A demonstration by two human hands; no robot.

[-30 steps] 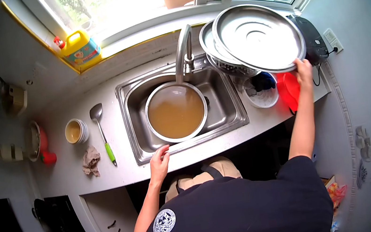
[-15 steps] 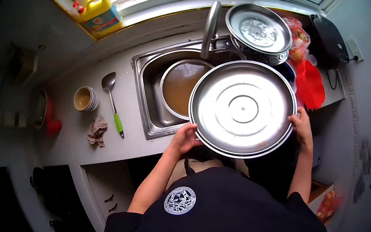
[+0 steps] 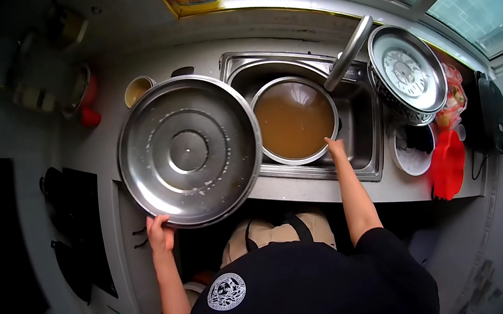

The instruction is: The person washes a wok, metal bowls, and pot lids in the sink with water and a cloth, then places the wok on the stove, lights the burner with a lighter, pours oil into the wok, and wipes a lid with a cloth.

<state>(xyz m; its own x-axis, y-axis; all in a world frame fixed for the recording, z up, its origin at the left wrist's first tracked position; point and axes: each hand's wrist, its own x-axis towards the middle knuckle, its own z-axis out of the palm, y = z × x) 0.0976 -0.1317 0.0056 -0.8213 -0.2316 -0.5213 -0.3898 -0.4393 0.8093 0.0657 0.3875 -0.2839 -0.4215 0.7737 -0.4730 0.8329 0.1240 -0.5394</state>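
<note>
From my remote seat, I have my left hand (image 3: pixel 161 234) closed on the rim of the large steel lid (image 3: pixel 188 151) at about 7 o'clock, probably because a near-edge hold keeps that arm out from under it and frees my other side. My right hand (image 3: pixel 335 147) has its fingertips at the 4 to 5 o'clock rim of the basin (image 3: pixel 295 120); I can't tell how far open it is, or whether it grips or only touches. The basin, full of murky brown water, sits within the sink (image 3: pixel 360 122), which I judge would catch any slop. The faucet (image 3: pixel 349 53) reaches in from 1 o'clock, its end near the basin's rim. The lid hangs over the surface (image 3: pixel 298 192) and its front edge, with the pale cups (image 3: pixel 139 90) at its 11 o'clock. Beyond the sink, a steel dish (image 3: pixel 407 71) sits at 2 o'clock, seemingly stacked to save room, with the red tray (image 3: pixel 448 165) at 4 o'clock. Half a second ago I had both hands on the lid, in front of the sink's right side; now it is over to the left, held by one, and covers the crumpled cloth and most of the spatula. My view has shifted too, but the basin remains in the sink.
</note>
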